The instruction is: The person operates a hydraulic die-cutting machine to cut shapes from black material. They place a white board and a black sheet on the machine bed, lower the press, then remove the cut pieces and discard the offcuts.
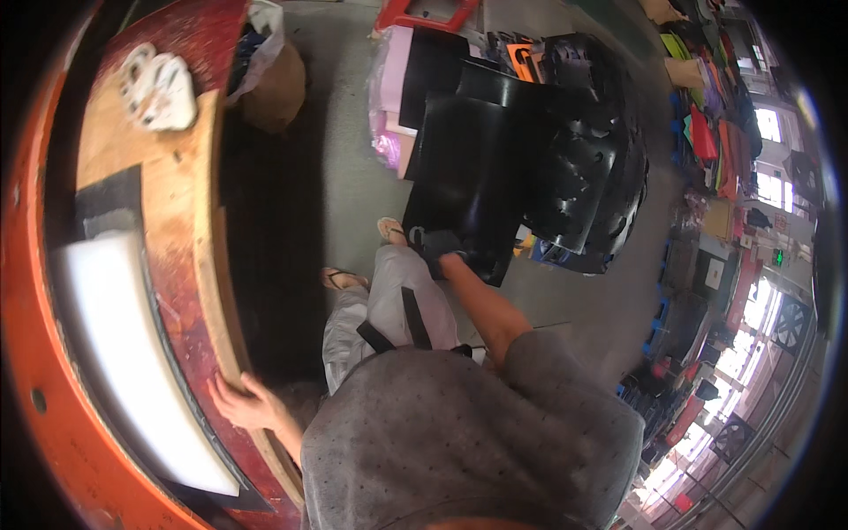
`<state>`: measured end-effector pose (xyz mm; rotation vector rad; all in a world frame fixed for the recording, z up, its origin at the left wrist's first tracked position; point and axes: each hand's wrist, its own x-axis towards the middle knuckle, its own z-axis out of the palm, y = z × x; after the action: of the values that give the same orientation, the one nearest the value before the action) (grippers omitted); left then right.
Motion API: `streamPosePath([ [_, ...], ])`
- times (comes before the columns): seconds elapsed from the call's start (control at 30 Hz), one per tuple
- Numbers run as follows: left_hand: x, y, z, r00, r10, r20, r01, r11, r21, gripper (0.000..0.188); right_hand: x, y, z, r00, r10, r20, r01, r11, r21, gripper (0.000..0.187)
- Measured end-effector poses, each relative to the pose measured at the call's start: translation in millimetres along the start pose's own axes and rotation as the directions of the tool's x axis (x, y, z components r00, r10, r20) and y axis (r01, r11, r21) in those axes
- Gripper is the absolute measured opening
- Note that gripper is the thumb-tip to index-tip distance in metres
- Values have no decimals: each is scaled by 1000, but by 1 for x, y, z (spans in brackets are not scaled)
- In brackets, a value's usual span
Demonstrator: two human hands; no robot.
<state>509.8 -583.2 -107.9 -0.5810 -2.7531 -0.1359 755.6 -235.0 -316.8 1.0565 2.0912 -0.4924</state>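
Two hands in view. The left hand (243, 399) lies open, fingers spread on the wooden front edge of the workbench (205, 221). The right hand (439, 250), in a dark glove, grips the lower edge of a black sheet (468, 177) atop the stack on the floor, near the person's feet. One white slab (132, 353) lies along the bench's near side; one pair of white gloves (159, 88) sits at its far corner. A pink wrapped bundle (389, 97) stands left of the stack.
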Motion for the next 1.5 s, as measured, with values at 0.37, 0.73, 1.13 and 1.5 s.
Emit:
streamPosePath([
  [0.37, -2, -18, 19, 990, 100, -97, -59, 931, 361, 50, 94, 334, 39, 844, 532, 73, -535, 822, 195, 55],
  [0.73, -11, -86, 21, 997, -71, -33, 76, 973, 219, 54, 232, 401, -167, 801, 548, -243, -580, 810, -88, 71],
  [1.13, -4, -83, 29, 988, -111, -108, 148, 876, 459, 59, 224, 341, -68, 976, 211, -52, -169, 888, 428, 61],
  [1.5, 6, -14, 29, 963, -119, -242, 193, 930, 313, 50, -32, 321, 26, 900, 303, -313, -124, 867, 483, 63],
])
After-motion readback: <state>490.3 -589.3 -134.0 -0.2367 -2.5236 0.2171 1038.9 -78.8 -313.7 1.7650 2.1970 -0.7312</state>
